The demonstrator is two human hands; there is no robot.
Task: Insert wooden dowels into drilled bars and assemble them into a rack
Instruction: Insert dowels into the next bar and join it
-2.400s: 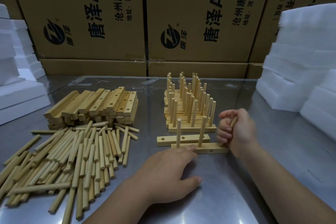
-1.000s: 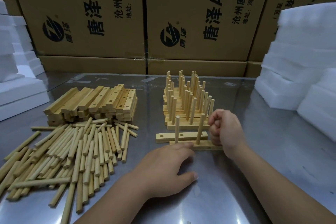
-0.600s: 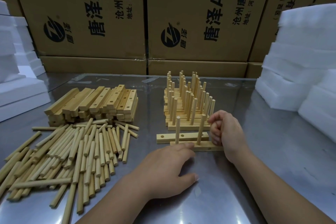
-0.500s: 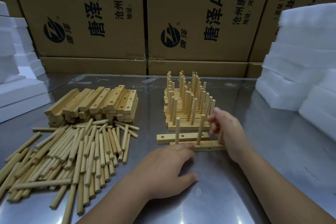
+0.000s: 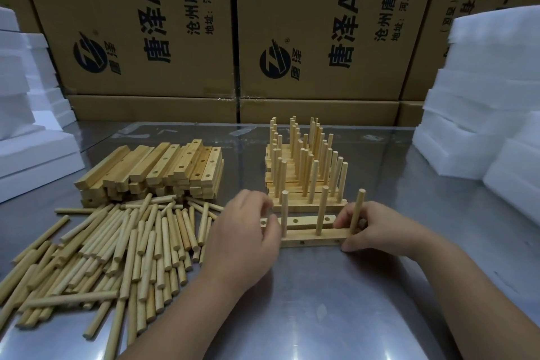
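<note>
Three dowels [image 5: 322,207] stood upright in the near bar [image 5: 306,234], their long axes vertical, one toward each end and one in the middle. The near bar lay flat on the metal table [image 5: 336,316], its long axis running left to right, with small holes showing in its front face. The right hand [image 5: 380,228] held the bar's right end, thumb on the front face and fingers curled behind the base of the rightmost dowel. The left hand [image 5: 245,240] covered the bar's left end with fingers curled. They were blurred, so whether they gripped anything could not be told.

Just behind the near bar and parallel to it lay a second bar [image 5: 306,221], holes facing up. Farther behind stood a stack of pegged bars [image 5: 304,175], pegs pointing up. Left of the near bar spread a loose dowel heap [image 5: 117,248], most pieces pointing away from the person, and behind the heap sat a pile of drilled bars [image 5: 155,169]. Cardboard boxes [image 5: 321,23] stood well beyond the near bar, and white foam blocks [image 5: 482,96] were stacked to its right.
</note>
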